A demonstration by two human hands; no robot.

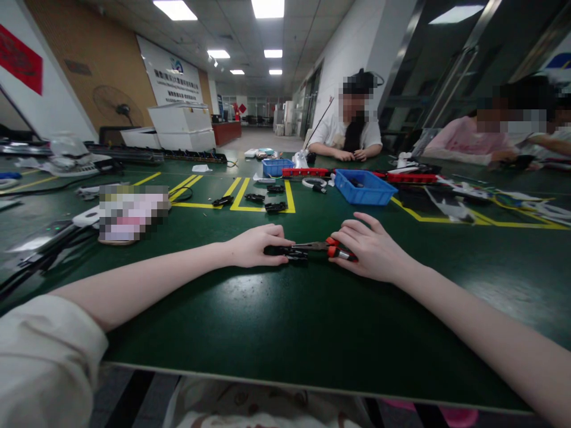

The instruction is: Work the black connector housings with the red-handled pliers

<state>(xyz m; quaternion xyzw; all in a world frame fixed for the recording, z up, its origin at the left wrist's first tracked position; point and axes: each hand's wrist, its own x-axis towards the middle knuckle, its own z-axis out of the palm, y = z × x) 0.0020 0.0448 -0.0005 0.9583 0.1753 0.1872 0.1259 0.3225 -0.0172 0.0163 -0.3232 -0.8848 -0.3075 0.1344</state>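
Near the middle of the green table (pixel 285 327), my left hand (pixel 260 245) pinches a small black part (pixel 297 255) between thumb and fingers. From the right, my right hand (pixel 372 249) is wrapped round the red-orange handles of a pair of pliers (pixel 316 245). The pliers' metal jaws point left and reach the top of the black part by my left fingertips; whether they grip it is too small to tell. Beyond my hands, several similar black parts (pixel 275 207) lie in and beside a yellow-taped rectangle.
A blue bin (pixel 363 187) and a smaller blue bin (pixel 277 166) stand beyond my hands. A phone (pixel 134 217) and black cables lie at left. White and yellow wires (pixel 535 205) lie at right. People sit across the table.
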